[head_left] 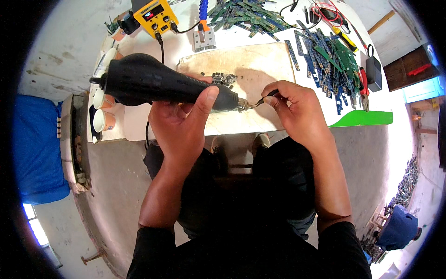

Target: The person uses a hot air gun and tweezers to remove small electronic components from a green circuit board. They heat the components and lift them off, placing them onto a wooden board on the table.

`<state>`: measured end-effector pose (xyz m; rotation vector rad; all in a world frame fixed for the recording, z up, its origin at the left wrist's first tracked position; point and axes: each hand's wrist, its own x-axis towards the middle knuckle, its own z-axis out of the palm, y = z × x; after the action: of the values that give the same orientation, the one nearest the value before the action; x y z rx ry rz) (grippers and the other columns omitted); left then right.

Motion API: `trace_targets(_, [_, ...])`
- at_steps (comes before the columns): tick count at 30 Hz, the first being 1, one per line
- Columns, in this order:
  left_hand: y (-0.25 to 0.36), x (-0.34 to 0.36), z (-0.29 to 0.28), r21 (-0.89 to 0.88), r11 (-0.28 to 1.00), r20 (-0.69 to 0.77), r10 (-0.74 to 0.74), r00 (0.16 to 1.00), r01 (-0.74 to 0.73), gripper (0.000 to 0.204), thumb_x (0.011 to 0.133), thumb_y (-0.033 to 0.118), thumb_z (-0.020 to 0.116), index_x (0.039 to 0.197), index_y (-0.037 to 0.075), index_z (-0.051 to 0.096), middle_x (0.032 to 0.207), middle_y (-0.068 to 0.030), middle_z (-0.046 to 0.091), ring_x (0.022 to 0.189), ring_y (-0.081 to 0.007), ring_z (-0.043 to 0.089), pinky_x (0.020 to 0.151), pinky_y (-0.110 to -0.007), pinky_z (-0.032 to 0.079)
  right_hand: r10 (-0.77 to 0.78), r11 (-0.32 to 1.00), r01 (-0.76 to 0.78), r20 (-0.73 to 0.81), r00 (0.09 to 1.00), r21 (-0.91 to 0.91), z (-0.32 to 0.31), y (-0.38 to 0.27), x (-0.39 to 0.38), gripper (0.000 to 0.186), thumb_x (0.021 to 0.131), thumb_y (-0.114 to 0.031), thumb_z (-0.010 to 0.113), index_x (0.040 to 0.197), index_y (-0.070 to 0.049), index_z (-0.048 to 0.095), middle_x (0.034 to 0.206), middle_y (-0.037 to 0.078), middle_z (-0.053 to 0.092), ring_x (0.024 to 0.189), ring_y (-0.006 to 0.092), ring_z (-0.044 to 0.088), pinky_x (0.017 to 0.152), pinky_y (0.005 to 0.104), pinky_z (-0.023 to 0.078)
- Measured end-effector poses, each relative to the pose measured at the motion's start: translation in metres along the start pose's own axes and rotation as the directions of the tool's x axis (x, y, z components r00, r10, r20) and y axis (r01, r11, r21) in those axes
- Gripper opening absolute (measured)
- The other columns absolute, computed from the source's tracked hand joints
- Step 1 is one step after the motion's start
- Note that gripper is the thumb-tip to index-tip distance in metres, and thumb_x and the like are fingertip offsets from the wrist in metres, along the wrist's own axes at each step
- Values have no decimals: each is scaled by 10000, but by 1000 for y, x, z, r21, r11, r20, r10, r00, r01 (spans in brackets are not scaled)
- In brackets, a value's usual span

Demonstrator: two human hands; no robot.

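My left hand [179, 118] is wrapped round a black hot air gun [158, 83], held level with its metal nozzle [242, 103] toward the right. In a pinch, my right hand [295, 107] grips thin black tweezers [268, 96], whose bent tip reaches close to the nozzle. Whether the tip touches anything cannot be made out. Both tools are over a scorched, pale board [265, 65]. Behind the gun's front end lies a small heap of metallic and dark parts [224, 79], partly hidden by it.
Piles of narrow circuit boards [246, 16] and more boards [330, 60] cover the back and right of the table. A yellow control station [155, 17] stands back left. Paper cups [104, 121] line the left edge. Red pliers [364, 88] lie far right. Another person [397, 228] is at lower right.
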<state>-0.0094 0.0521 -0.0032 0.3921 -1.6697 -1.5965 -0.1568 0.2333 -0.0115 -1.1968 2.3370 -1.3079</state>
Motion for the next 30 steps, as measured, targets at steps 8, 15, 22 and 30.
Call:
trace_targets(8, [1, -1, 0, -10, 1000, 3, 10, 1000, -10, 246, 939, -14, 782, 1156, -15, 665, 1101, -93, 734, 1007, -124, 690, 886, -262, 575, 35, 999, -35, 2, 999, 32, 1, 1, 0, 87, 950, 39, 713, 1027, 0, 715, 851, 93, 731, 790, 123, 659, 745, 280, 528])
trace_targets(15, [1, 2, -2, -15, 1000, -12, -11, 1000, 11, 265, 935, -3, 790, 1170, -13, 667, 1108, -99, 744, 1007, -125, 695, 877, -265, 585, 55, 998, -56, 11, 998, 31, 0, 0, 1, 80, 943, 36, 726, 1015, 3, 716, 840, 88, 731, 778, 118, 646, 733, 274, 520])
trace_targets(22, [-2, 1, -1, -15, 1000, -5, 11, 1000, -11, 268, 934, 11, 798, 1166, -5, 666, 1108, -109, 748, 1000, -134, 705, 895, -276, 591, 33, 999, -34, 8, 999, 21, 0, 0, 0, 85, 932, 32, 738, 1009, 2, 717, 844, 92, 739, 766, 125, 654, 726, 280, 525])
trace_targets(30, [0, 1, -2, 38, 999, -10, 1, 1000, -1, 278, 937, 33, 802, 1172, 4, 656, 1109, -98, 743, 996, -136, 709, 885, -282, 598, -8, 1000, 8, -16, 1000, 12, 1, 1, -1, 97, 929, 28, 736, 1020, -6, 723, 866, 117, 754, 783, 163, 700, 741, 291, 542])
